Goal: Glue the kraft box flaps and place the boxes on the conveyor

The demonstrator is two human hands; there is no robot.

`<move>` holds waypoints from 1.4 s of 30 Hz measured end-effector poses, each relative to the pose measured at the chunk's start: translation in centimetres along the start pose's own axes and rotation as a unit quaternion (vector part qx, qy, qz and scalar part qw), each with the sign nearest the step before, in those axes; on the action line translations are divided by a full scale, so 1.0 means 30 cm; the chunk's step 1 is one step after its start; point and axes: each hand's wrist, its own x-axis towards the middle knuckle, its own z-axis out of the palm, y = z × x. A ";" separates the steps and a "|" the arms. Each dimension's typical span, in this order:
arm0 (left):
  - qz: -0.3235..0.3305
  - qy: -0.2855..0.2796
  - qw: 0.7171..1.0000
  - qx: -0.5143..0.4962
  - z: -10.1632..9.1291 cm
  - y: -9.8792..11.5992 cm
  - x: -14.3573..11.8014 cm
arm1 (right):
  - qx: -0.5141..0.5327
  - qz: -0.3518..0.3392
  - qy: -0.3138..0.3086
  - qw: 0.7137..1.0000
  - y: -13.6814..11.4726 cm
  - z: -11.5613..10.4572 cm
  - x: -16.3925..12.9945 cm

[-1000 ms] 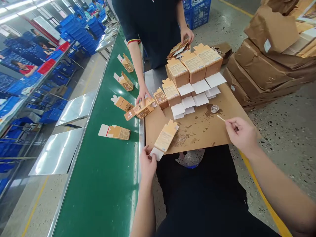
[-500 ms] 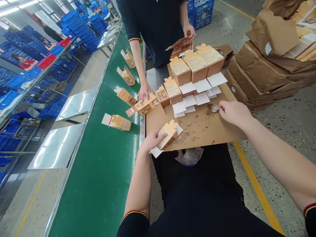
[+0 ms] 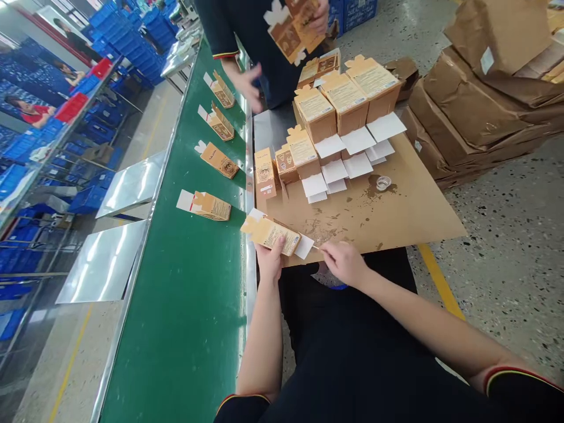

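Taking the stacked boxes [image 3: 348, 108] as my landmark, I'm watching the left hand [image 3: 270, 258] on the wearer's side of them. It is clasping a printed carton [image 3: 275, 234], thumb pressing on top, the fingers beneath hidden. The right hand [image 3: 346, 262] is pinching a thin stick [image 3: 318, 248], its fingers closed, the tip pointing at the carton's white flap [image 3: 305, 247]; I can't tell if it's touching. A hard squeeze could be buckling those thin walls, while a slack hold could let the stick skew the carton. Anything wet on the tip could smear.

Just beside the stack's jutting flaps [image 3: 332, 170], a small clear dish [image 3: 383, 183] is sitting among dark spots on the brown surface [image 3: 414, 205]; a passing forearm could tip it, or catch those flaps. Beyond the stack, a co-worker's hand [image 3: 319, 16] is holding flat cartons [image 3: 288, 40]; a careless sweep could knock the top boxes.
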 end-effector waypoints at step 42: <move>0.107 0.216 0.970 0.033 -0.207 0.001 -0.025 | 0.050 0.175 0.175 0.968 0.045 -0.237 -0.180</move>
